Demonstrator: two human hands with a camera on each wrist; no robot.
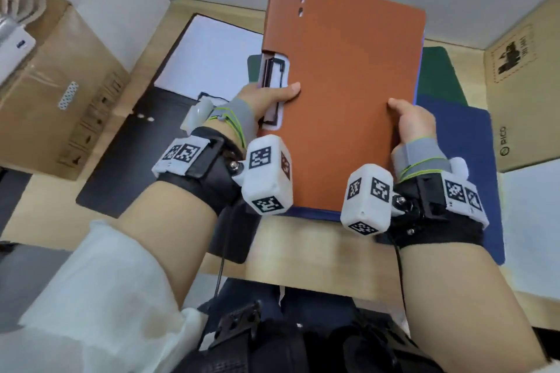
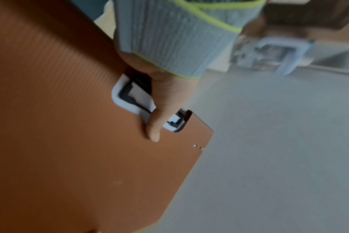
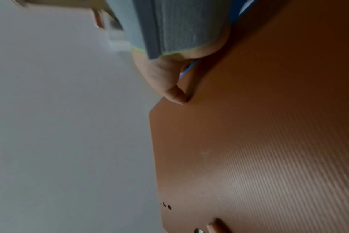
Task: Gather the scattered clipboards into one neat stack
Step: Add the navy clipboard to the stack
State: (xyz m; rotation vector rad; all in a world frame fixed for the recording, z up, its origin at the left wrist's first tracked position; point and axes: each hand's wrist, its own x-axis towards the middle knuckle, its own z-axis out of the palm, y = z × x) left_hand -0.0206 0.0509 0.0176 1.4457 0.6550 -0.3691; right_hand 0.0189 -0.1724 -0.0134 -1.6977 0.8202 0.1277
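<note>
An orange-brown clipboard folder (image 1: pixel 348 85) is held up above the table, with a blue one just showing beneath its right edge. My left hand (image 1: pixel 269 97) grips its left side at the clip (image 2: pixel 130 97), thumb on the cover (image 2: pixel 70 141). My right hand (image 1: pixel 409 121) grips the right side, thumb on top (image 3: pixel 175 96) of the cover (image 3: pixel 259 149). An open black clipboard with white paper (image 1: pixel 209 54) lies at the left. A green one (image 1: pixel 439 76) and a dark blue one (image 1: pixel 460 136) lie at the right.
Cardboard boxes stand at the left (image 1: pixel 54 94) and at the right (image 1: pixel 524 91). The wooden table (image 1: pixel 303 251) ends at its front edge near my lap. A white sheet (image 1: pixel 533 221) lies at the far right. A grey wall is behind.
</note>
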